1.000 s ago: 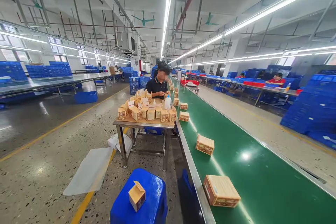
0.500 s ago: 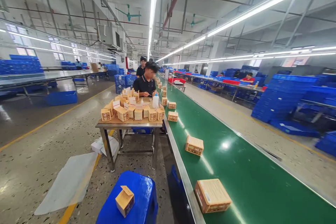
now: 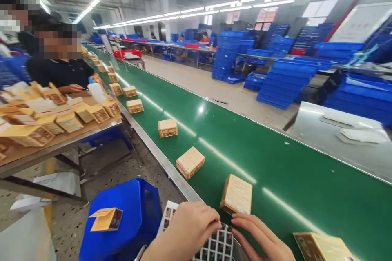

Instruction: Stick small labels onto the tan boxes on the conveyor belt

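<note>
Bottom centre: my left hand [image 3: 186,228] and right hand [image 3: 260,238] flat on sticker sheet [image 3: 216,246], fingers loosely apart, gripping nothing; box [image 3: 236,194] just above.

– Can any print be read anywhere?

– No. The nearest carton [image 3: 236,194] on the green belt [image 3: 275,171], at twelve o'clock from the hands, carries fine lines of print, too small to make out.

– And the sticker sheet [image 3: 214,246] at six o'clock?

– Rows of small labels, all illegible.
</note>
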Tool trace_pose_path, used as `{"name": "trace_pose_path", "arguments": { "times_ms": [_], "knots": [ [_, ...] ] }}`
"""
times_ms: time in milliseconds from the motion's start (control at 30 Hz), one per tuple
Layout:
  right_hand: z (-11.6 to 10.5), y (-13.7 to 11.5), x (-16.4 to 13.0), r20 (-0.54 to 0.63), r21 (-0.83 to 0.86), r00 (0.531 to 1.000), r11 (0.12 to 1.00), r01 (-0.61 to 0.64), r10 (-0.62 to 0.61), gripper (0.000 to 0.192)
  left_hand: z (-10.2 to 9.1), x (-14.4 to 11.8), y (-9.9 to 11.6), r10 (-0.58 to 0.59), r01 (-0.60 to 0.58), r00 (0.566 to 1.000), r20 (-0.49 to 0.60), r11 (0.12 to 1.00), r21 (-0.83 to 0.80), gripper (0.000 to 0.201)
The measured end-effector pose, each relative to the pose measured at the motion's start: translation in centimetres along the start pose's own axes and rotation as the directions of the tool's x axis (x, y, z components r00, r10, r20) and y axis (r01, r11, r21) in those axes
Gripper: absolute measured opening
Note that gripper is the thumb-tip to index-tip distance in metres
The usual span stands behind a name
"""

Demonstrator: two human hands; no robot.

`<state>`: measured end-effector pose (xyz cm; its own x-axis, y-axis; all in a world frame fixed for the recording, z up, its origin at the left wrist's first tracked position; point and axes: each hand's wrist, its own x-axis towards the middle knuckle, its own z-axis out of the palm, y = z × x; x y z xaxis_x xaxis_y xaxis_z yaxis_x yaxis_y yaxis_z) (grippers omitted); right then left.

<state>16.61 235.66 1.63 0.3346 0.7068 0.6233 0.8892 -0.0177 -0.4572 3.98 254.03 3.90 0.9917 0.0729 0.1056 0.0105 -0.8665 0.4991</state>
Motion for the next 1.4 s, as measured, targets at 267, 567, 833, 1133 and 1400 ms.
{"name": "trace_pose_path", "arguments": {
  "times_ms": [267,567,833,1133,1400],
  "knots": [
    [-0.8,-3.0,1.1,0.07,-0.242,0.997,0.97,-0.008,0.026,0.023,-0.9,0.8,0.3,0.129,-0.129,0.992,0.006,0.989,0.073,0.013],
    [-1.2,-4.4,-0.5,-0.071,0.119,0.912,0.911,-0.395,0.405,0.01,-2.1,1.5,-0.8,0.038,-0.036,0.983,0.181,0.999,-0.012,0.019],
    [-0.6,1.3,-3.2,-0.277,0.76,0.154,0.314,-0.57,0.949,0.031,0.7,5.3,-0.1,0.49,-0.493,0.812,0.317,0.867,-0.075,0.015],
    [1.2,2.2,-3.8,-0.237,0.841,0.06,0.236,-0.487,0.97,0.033,3.7,5.9,2.7,0.516,-0.529,0.771,0.374,0.845,-0.076,0.015],
    [-0.1,1.7,-5.1,-0.302,0.741,0.086,0.291,-0.605,0.949,0.033,4.5,6.0,3.9,0.561,-0.554,0.763,0.321,0.823,-0.12,0.016]
  ]
}}
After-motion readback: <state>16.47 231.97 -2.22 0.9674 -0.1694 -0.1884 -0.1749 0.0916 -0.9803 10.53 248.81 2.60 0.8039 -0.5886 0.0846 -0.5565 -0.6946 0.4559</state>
